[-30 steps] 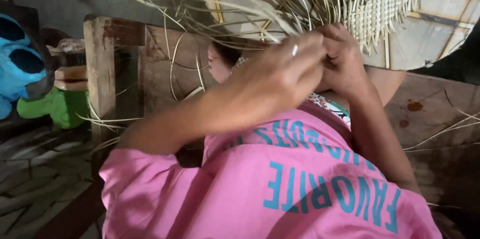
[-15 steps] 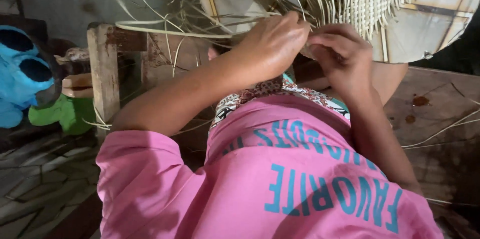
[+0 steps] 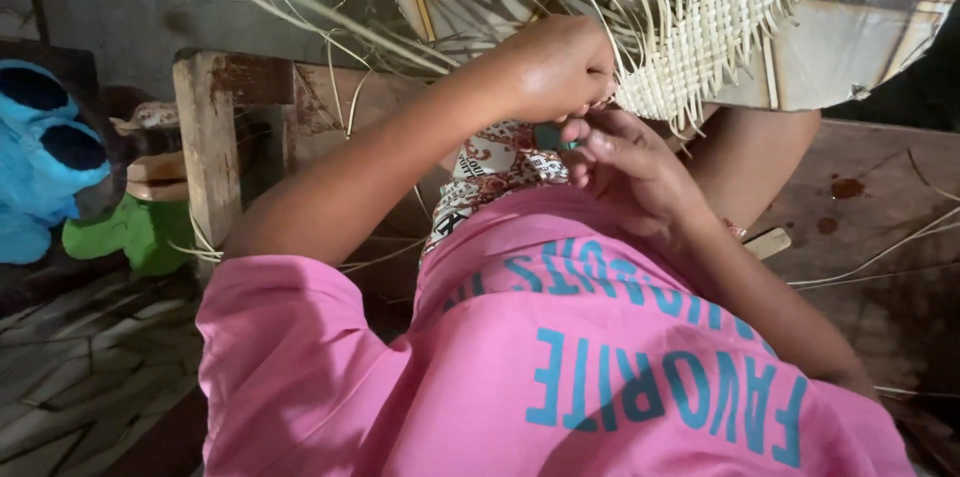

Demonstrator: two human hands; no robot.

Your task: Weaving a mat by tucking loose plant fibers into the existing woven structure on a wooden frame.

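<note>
left hand [image 3: 560,65] grip closed on straw strands [image 3: 640,27] (woven piece [image 3: 720,27]) | right hand [image 3: 625,162] grip: cannot tell

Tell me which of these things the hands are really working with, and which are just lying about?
In use:
left hand
right hand
woven straw mat
loose straw strands

Lying about:
blue plastic toy
green plastic toy
wooden bench frame

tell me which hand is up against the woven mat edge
The left hand: its knuckles press the woven mat; the right hand sits lower, apart.
</note>
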